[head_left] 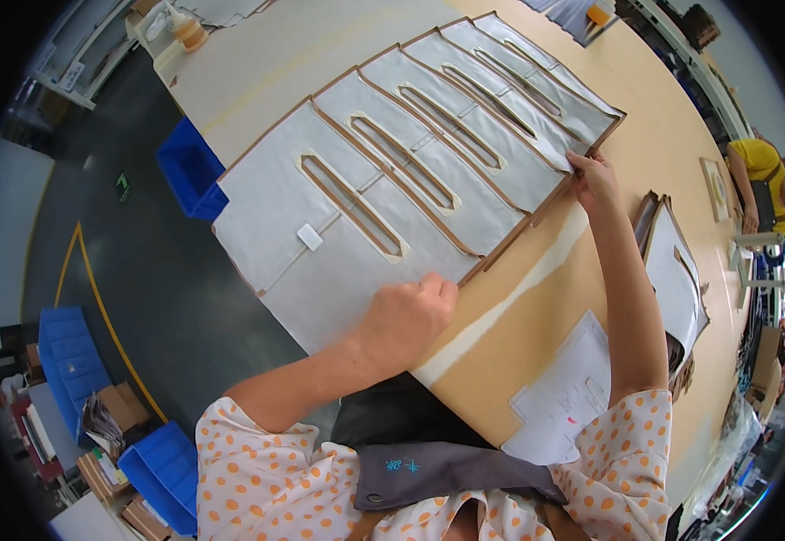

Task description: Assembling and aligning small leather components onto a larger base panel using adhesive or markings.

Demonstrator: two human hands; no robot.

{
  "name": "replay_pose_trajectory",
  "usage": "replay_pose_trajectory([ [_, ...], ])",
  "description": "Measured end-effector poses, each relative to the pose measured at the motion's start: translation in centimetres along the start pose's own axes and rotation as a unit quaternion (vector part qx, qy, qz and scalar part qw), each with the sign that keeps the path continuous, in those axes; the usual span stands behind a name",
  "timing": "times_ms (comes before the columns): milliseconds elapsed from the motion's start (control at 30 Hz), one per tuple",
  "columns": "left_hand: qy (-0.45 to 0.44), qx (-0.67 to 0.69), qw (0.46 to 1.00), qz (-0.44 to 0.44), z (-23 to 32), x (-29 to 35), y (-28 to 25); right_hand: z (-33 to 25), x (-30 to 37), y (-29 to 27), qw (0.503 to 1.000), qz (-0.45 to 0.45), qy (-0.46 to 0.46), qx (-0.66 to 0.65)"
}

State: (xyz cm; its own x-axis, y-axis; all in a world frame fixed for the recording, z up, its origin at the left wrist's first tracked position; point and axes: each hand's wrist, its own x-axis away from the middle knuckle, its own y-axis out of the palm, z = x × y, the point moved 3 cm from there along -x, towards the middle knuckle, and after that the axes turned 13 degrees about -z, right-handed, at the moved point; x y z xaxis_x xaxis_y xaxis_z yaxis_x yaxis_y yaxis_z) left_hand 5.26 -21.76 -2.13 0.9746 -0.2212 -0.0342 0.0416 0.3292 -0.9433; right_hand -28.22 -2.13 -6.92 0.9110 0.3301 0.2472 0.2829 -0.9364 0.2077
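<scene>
On the left I see a blue bin point(187, 176), then grey slotted panels point(406, 224) overlapping on the table point(266, 81), jutting past its left edge. The left hand point(410, 311) is curled, blurred, at their near side; I can't tell whether it grips. The right hand point(596, 178) pinches their brown border, near a grey stack point(672, 266).

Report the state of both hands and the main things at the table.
Grey panels: overlapping in a row, long slots showing
Left hand: curled, slightly blurred; grip unclear
Right hand: fingers closed on the panels' edge
Bottle: upright
Blue bin by the table: open
Paper sheets: lying flat
Panel pile: stacked unevenly
</scene>
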Motion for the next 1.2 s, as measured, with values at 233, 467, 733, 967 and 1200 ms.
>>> replay_pose_trajectory([
  [233, 0.058, 0.11, 0.989, -0.074, -0.9, -0.7, -2.7, -2.2, 2.6, 1.0, 0.989, 0.062, 0.085, 0.103],
  [467, 0.011, 0.155, 0.986, -0.068, -1.1, 1.1, -4.1, -3.4, 14.6, 12.3, 0.824, -0.089, -0.069, 0.555],
  [733, 0.009, 0.249, 0.968, -0.039, 0.1, 5.8, -7.4, 0.3, 20.9, 13.8, 0.805, -0.171, 0.114, 0.557],
  [967, -0.016, 0.402, 0.914, -0.05, 8.0, 9.1, -10.0, -1.3, 29.1, 17.6, 0.936, -0.06, -0.157, 0.31],
  [1200, 0.101, 0.428, 0.895, -0.074, 16.3, 9.7, -9.6, -5.5, 36.8, -4.0, 0.98, 0.074, -0.182, 0.04],
])
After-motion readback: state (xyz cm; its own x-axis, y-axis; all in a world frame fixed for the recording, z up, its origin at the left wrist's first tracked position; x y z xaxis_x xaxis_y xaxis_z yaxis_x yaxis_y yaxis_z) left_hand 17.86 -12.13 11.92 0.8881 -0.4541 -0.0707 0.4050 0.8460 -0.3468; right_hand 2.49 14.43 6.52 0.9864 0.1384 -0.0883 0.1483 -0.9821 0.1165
